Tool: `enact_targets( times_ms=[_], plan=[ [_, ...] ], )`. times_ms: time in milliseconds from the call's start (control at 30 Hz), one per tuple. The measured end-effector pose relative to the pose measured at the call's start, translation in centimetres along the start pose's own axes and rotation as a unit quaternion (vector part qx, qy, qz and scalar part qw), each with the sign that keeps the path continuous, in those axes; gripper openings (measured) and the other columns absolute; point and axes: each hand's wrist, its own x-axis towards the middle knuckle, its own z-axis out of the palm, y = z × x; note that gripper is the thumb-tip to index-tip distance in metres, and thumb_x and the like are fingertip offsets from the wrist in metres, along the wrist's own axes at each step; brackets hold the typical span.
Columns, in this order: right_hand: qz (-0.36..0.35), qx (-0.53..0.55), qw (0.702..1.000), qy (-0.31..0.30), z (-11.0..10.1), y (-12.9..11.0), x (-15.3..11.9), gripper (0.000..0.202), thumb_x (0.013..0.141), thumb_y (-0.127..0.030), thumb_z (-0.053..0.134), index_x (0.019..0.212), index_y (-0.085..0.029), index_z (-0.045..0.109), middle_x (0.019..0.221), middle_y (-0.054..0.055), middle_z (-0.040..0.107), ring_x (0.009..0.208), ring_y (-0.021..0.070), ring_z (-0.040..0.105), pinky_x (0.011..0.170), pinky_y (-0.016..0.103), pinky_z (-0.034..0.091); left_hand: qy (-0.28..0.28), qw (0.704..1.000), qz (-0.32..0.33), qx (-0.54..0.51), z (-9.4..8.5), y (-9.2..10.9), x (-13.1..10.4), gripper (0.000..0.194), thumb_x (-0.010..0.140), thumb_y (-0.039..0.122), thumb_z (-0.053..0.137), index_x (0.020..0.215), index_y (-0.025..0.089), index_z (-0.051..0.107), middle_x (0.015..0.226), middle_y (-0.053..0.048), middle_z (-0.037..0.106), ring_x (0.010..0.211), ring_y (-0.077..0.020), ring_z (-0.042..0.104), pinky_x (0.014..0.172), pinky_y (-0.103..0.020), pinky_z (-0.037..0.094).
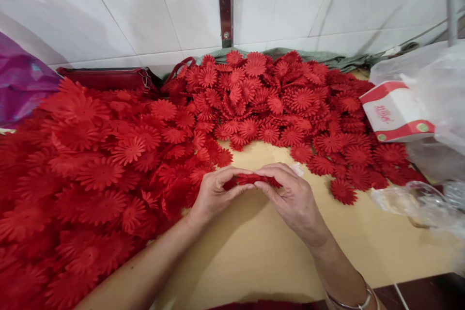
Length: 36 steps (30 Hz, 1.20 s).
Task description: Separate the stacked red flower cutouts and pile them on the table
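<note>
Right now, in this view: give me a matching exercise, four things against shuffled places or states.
1. Bare left hand
2. Dark red purse
3. Red-and-white printed carton
4. Shiny purple plastic

A. Beside translucent plastic bags
B. At the picture's left edge
C. Pinching thin red pieces
D. Along the white tiled wall

Pairs: 1-C, 2-D, 3-A, 4-B

Holds red material [251,179] edge-on between thumbs and fingers of left hand [215,191] and right hand [292,196], above bare middle of pale bench [250,256]. Wears bangles [354,306] on right wrist. Has a heap of red petalled flower pieces [103,172] covering the left side and curving across the far side towards the right. Shows a dark red purse [105,79] at far left beside a purple bag [23,80], and a red-and-white box [397,112] at far right by clear plastic [452,87]. Includes white tiled wall [298,5] beyond.
</note>
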Motion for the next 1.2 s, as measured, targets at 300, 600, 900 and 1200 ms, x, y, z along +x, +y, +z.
enact_targets(
  times_ms=[300, 600, 900, 1200],
  plan=[
    [-0.015, -0.019, 0.999, -0.021, 0.1, 0.0, 0.1, 0.010, 0.098, -0.024, 0.060, 0.106, -0.023, 0.065, 0.096, 0.004, 0.071, 0.091, 0.0184, 0.066, 0.081, 0.032, 0.054, 0.010, 1.000, 0.027, -0.012, 0.0, 0.6, 0.4, 0.024, 0.084, 0.031, 0.078, 0.104, 0.020, 0.072, 0.097, -0.007, 0.076, 0.089, -0.0169, 0.070, 0.083, -0.027, 0.054],
    [0.075, 0.075, 0.991, -0.077, 0.0, -0.2, -0.2, 0.012, 0.100, -0.030, 0.056, 0.106, -0.023, 0.065, 0.098, 0.002, 0.069, 0.094, 0.0145, 0.066, 0.084, 0.027, 0.053, -0.016, 0.999, 0.009, -0.045, -0.5, 0.4, 0.0, 0.012, 0.087, 0.026, 0.074, 0.096, 0.019, 0.072, 0.089, -0.005, 0.074, 0.082, -0.0153, 0.068, 0.075, -0.024, 0.052],
    [0.012, 0.058, 0.998, -0.014, 0.0, -0.6, 0.1, 0.022, 0.096, -0.019, 0.060, 0.117, -0.025, 0.064, 0.115, 0.006, 0.067, 0.113, 0.0176, 0.061, 0.100, 0.034, 0.050, -0.018, 0.995, -0.053, -0.085, 0.1, 0.5, 0.2, 0.025, 0.088, 0.031, 0.073, 0.108, 0.019, 0.065, 0.098, -0.005, 0.070, 0.088, -0.0155, 0.066, 0.080, -0.026, 0.052],
    [0.036, 0.080, 0.996, 0.015, 0.2, -0.4, 0.0, 0.017, 0.091, -0.021, 0.071, 0.107, -0.024, 0.070, 0.103, 0.003, 0.071, 0.099, 0.0159, 0.066, 0.091, 0.031, 0.053, 0.011, 0.954, -0.116, -0.274, 0.6, 0.0, 0.2, 0.044, 0.067, 0.020, 0.090, 0.100, 0.018, 0.061, 0.100, -0.003, 0.070, 0.087, -0.0125, 0.069, 0.080, -0.022, 0.057]
  ],
)
